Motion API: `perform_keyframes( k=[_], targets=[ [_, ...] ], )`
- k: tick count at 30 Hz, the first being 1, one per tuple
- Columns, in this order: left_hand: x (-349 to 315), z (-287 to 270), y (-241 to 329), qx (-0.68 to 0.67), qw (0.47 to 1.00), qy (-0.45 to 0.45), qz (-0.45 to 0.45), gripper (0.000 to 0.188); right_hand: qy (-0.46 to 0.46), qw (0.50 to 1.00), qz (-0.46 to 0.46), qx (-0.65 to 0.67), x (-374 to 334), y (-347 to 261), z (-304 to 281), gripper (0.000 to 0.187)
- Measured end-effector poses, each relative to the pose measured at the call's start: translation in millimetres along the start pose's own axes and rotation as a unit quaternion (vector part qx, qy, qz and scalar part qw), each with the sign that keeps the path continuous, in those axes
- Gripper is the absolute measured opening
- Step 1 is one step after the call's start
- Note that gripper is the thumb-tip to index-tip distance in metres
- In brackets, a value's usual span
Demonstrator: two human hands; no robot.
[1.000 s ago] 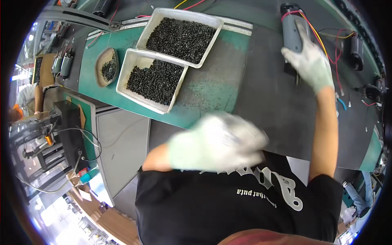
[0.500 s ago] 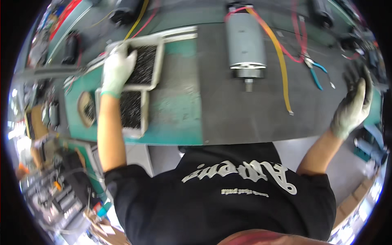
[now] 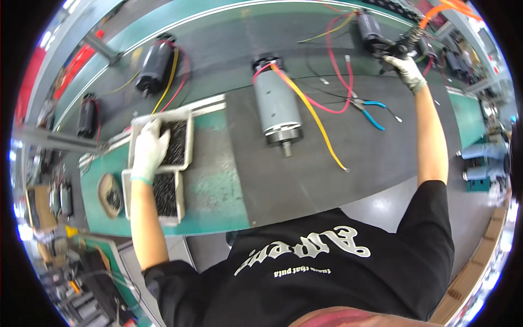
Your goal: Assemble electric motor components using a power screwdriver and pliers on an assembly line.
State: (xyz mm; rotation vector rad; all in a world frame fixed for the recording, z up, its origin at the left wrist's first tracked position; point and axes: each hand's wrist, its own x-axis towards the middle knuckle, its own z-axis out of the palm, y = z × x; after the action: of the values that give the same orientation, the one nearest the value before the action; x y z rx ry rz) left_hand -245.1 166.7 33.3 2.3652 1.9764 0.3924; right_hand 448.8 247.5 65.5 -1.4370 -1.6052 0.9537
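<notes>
My left hand [image 3: 150, 151], in a white glove, reaches into the upper white tray [image 3: 189, 139], which holds many small dark screw-like pieces [image 3: 176, 143]. Its fingers are curled down among them, and the fingertips are hidden. At the far right my gloved right hand [image 3: 407, 73] is closed on a black power tool [image 3: 402, 48] attached to an orange hose [image 3: 436, 12]. A grey cylindrical motor [image 3: 277, 101] lies mid-bench, its threaded shaft toward me, with red and yellow leads.
A second white tray [image 3: 180, 201] of dark pieces sits nearer me, beside a round dish [image 3: 102, 196]. Blue-handled pliers [image 3: 372, 114] lie right of the motor. Other black motors [image 3: 157, 66] stand along the back. A metal post [image 3: 60, 140] crosses at left.
My right hand has moved from the right end of the bench up to the black tool and closed on it. My left hand stays at the upper tray. The view has shifted.
</notes>
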Motion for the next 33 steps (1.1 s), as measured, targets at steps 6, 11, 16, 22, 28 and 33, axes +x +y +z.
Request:
perform_keyframes(
  k=[6, 11, 16, 22, 28, 33],
  targets=[
    [8, 12, 1, 0.028, 0.999, 0.030, -0.020, 0.030, 0.066, 0.986, -0.150, -0.043, -38, -77, 65, 0.034],
    [16, 8, -1, 0.074, 0.997, -0.027, -0.016, 0.026, 0.086, 0.973, -0.174, 0.127, -110, -130, 142, 0.046],
    [8, 8, -7, 0.067, 0.996, -0.042, -0.032, 0.027, 0.001, 0.915, -0.160, 0.370, -156, -134, 201, 0.065],
    [13, 1, -15, 0.062, 0.994, -0.089, -0.027, 0.024, 0.016, 0.917, -0.012, 0.398, -185, -129, 236, 0.066],
    [-1, 3, -19, 0.064, 0.998, -0.012, -0.001, 0.021, 0.029, 0.918, -0.062, 0.392, -202, -120, 231, 0.067],
    [-11, -26, -6, -0.037, 0.991, 0.106, -0.069, 0.020, 0.048, 0.919, -0.060, 0.387, -210, -114, 221, 0.067]
  ],
)
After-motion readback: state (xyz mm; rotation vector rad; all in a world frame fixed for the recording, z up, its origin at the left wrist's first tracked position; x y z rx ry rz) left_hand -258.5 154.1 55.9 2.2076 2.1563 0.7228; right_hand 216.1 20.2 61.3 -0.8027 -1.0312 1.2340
